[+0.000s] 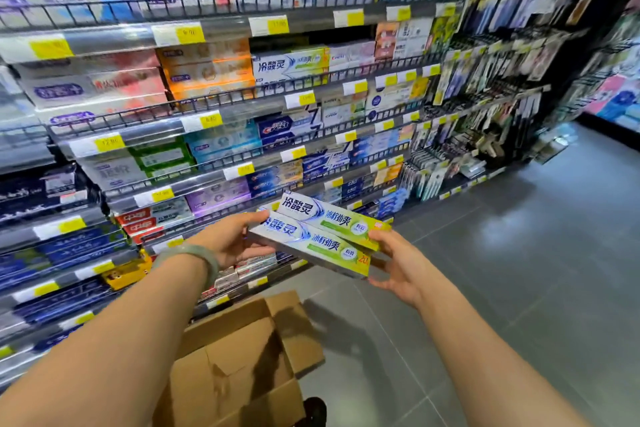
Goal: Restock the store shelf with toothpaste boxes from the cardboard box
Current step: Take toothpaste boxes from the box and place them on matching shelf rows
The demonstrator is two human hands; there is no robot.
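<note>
Holding two white-green toothpaste boxes (320,236), side by side: left hand (231,240), right hand (398,265) gripping ends.

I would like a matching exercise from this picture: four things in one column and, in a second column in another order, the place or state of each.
Column 1
1. two white-and-green toothpaste boxes
2. brown cardboard box
3. pale green bangle
4. yellow price tags

Column 2
A. on the left wrist
B. open, on the grey floor
C. along the front edges of the shelves
D. held between the left hand and right hand

Pairs: 1-D, 2-B, 3-A, 4-C
</note>
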